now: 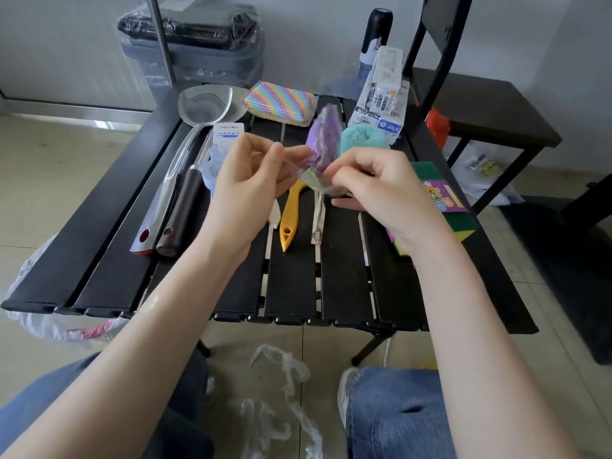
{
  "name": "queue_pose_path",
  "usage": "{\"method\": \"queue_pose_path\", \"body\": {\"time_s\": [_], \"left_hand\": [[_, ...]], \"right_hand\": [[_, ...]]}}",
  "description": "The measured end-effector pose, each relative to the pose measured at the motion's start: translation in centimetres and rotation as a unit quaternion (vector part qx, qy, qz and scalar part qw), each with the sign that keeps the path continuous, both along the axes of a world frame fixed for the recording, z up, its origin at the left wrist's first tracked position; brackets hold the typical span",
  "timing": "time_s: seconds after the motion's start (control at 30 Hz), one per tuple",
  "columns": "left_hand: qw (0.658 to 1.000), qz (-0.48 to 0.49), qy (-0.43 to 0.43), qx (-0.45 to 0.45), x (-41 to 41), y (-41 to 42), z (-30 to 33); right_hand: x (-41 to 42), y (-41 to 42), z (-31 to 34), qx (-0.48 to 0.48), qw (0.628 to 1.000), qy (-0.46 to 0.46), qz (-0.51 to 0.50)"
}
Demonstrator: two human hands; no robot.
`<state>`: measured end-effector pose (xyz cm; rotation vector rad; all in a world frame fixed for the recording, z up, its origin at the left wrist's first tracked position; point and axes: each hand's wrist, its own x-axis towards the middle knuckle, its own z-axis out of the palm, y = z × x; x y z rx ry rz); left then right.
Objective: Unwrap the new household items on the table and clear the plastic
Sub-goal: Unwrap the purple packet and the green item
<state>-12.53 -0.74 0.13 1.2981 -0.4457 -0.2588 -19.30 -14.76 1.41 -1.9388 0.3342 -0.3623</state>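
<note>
— Could any print be read?
— Only digits, "5760", on the white packet (381,104) at the back. The white card's (228,132) red logo and blue characters were too blurred.

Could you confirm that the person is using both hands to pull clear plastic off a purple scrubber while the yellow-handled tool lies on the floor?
Not quite: the yellow-handled tool lies on the black slatted table, not the floor, as the head view shows. Otherwise yes: the left hand and right hand pinch the clear plastic around the purple scrubber.

We are looking at a pale tiled floor (39,180), a grey wall (314,34) far off, and a dark chair (480,104) far right.
</note>
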Motion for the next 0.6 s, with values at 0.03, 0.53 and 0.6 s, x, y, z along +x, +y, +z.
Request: {"method": "queue_pose_path", "body": {"time_s": [0.03, 0.53, 0.6], "left_hand": [[1.0, -0.007, -0.028, -0.001, -0.2, -0.1, 0.0], [0.986, 0.035, -0.157, 0.032, -1.2, 0.0, 0.2], [0.988, 0.037, -0.144, 0.027, -0.9, 0.1, 0.2]], "right_hand": [[0.0, 0.2, 0.3, 0.039, 0.999, 0.012, 0.0], [-0.1, -0.2, 0.5, 0.289, 0.954, 0.073, 0.016], [-0.1, -0.6, 0.4, 0.285, 0.953, 0.095, 0.037]]}}
